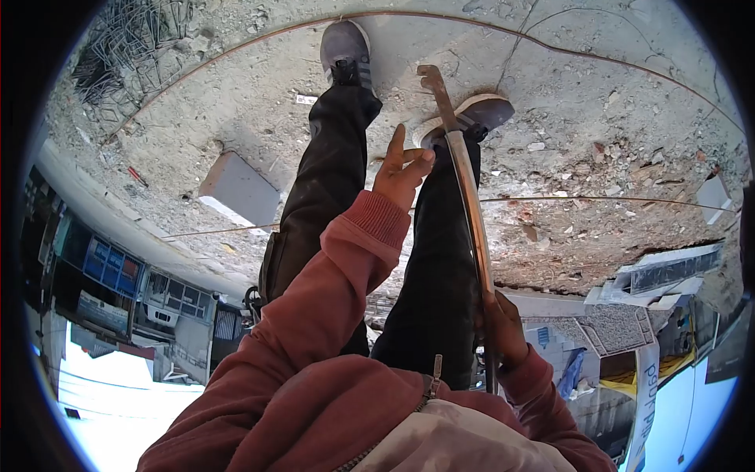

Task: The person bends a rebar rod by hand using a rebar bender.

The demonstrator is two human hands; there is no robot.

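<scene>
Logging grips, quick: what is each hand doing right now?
Left hand: open, holding nothing.
Right hand: closed around the metal bar.

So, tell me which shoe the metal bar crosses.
The shoe on the picture's right: the bar lies across it. The other shoe stands clear of it.

Rubble-strewn concrete floor (629, 79), grey block (240, 189)

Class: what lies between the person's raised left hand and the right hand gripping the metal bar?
In the head view, the black trouser leg fills the stretch from left hand to right hand on the bar.
</scene>
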